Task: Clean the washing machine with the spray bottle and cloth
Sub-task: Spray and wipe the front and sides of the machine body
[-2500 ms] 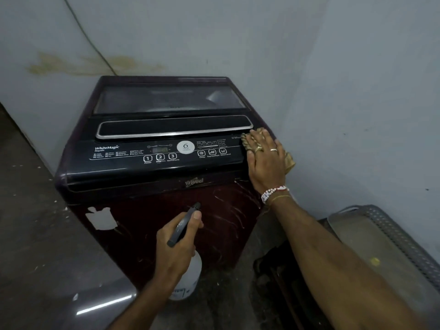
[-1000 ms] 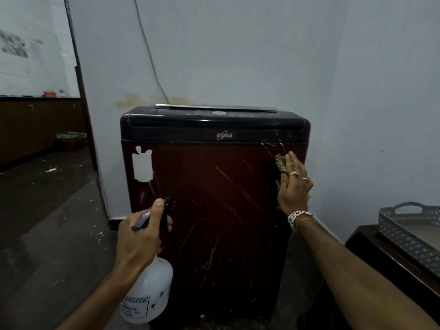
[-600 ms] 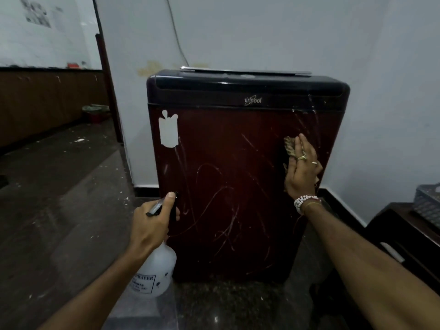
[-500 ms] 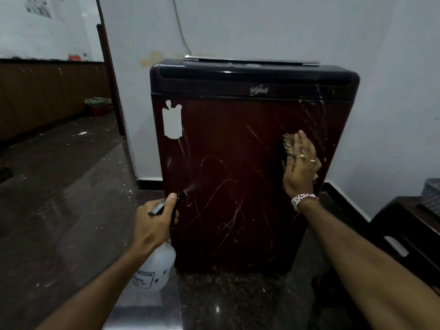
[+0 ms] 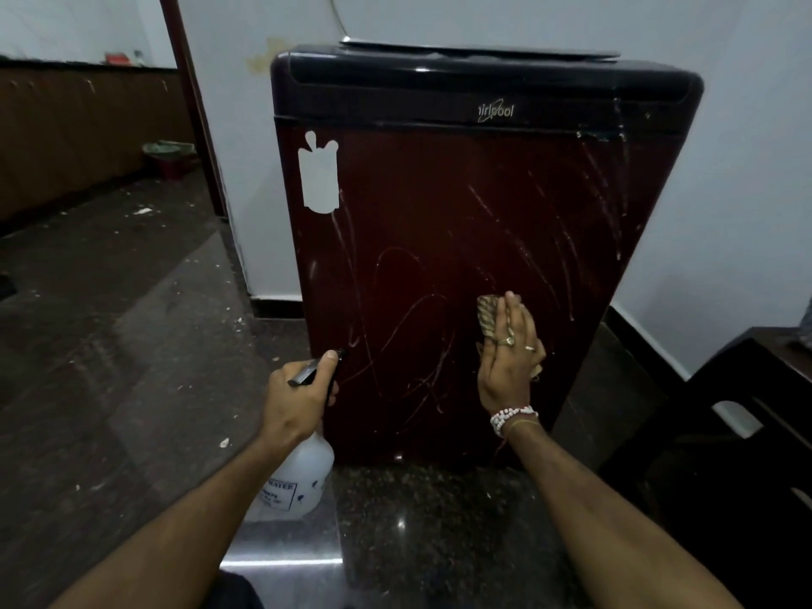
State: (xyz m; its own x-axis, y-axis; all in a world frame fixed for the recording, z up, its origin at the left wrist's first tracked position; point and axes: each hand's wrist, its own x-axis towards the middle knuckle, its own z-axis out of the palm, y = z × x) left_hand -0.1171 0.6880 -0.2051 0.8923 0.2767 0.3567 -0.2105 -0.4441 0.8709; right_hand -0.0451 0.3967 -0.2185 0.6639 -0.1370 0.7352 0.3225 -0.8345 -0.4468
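The washing machine (image 5: 461, 204) stands in a wall corner, with a dark red front streaked with pale marks and a black top panel. My left hand (image 5: 299, 397) grips the trigger head of a translucent white spray bottle (image 5: 301, 476), nozzle close to the lower left of the front. My right hand (image 5: 509, 358) lies flat, pressing a patterned tan cloth (image 5: 487, 316) against the lower right of the front. Most of the cloth is hidden under my palm.
A white sticker (image 5: 319, 178) sits on the front's upper left. Dark polished floor (image 5: 132, 345) spreads to the left, dotted with white flecks. A dark piece of furniture (image 5: 738, 424) stands close on the right. White walls back the machine.
My view dropped from the machine's top to its front. My right hand slid the cloth down from the upper right to the lower right. The bottle moved closer to the front.
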